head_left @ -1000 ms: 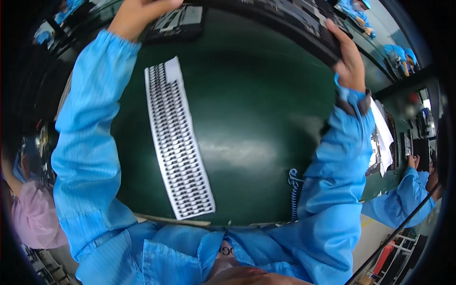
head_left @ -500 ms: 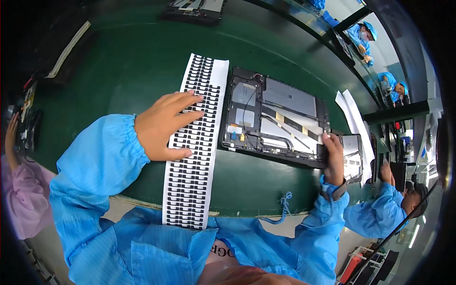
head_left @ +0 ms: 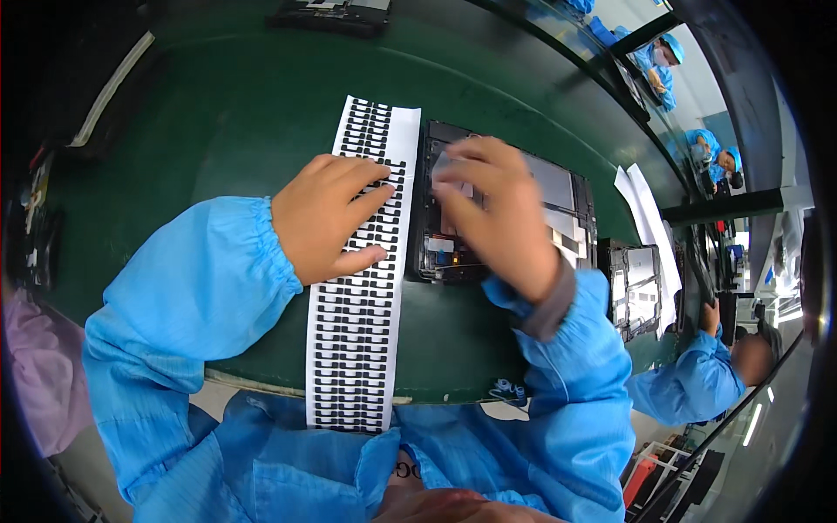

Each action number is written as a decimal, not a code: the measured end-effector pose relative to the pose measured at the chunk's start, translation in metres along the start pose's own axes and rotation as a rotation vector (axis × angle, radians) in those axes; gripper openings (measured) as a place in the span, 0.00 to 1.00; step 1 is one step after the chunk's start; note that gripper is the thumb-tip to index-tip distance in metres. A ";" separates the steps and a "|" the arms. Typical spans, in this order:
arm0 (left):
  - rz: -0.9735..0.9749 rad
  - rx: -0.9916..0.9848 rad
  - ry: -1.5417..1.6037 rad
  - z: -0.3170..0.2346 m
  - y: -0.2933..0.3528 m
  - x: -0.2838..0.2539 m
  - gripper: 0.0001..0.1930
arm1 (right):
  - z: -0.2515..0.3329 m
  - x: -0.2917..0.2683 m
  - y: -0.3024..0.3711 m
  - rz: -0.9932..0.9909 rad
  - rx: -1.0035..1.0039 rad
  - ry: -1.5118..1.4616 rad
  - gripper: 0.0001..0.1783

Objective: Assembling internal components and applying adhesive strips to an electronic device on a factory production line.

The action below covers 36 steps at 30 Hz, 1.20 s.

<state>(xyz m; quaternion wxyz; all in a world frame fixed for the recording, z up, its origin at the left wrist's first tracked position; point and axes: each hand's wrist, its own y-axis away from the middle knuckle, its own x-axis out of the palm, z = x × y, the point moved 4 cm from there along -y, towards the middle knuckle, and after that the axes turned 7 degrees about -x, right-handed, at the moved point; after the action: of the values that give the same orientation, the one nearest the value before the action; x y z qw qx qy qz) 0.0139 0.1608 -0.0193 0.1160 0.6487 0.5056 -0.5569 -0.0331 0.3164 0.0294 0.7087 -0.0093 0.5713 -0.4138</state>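
Observation:
My left hand lies open, fingers spread, on a long white sheet of black die-cut stickers. The sheet's near end hangs over the table edge against my blue smock. Beside it on the right lies an opened tablet-like device, its inner parts showing. My right hand hovers over the left half of this device, blurred by motion. Its fingers point toward the sticker sheet and look parted, with nothing seen in them. The hand and wrist hide much of the device's middle and near edge.
Another opened device and curled white paper lie to the right. A similar device sits at the far edge of the green table. A blue coiled cord hangs by the near edge. Co-workers sit at the right.
My right hand has let go of the device's right edge and swung left over it. My left hand has shifted slightly right on the sheet.

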 end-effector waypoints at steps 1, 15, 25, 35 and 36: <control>0.009 -0.011 -0.002 -0.002 -0.002 0.001 0.29 | 0.001 0.012 -0.007 -0.008 -0.045 0.018 0.05; 0.000 -0.025 -0.101 0.000 0.000 0.002 0.26 | -0.014 0.052 -0.030 -0.099 -0.171 0.242 0.07; 0.082 -0.091 -0.119 0.002 0.003 -0.001 0.27 | -0.026 -0.059 0.030 -0.185 0.426 -0.631 0.10; 0.087 0.368 0.186 -0.077 -0.022 0.012 0.21 | -0.016 -0.060 0.092 -0.048 0.428 -0.574 0.04; 0.057 0.411 0.131 -0.079 -0.021 0.018 0.19 | -0.017 -0.057 0.091 -0.045 0.433 -0.576 0.04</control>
<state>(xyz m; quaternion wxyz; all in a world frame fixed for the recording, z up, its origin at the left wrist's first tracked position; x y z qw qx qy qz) 0.0431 0.2364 0.0027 -0.0360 0.7075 0.3695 -0.6013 0.0050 0.4188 0.0251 0.8170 0.0124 0.2469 -0.5210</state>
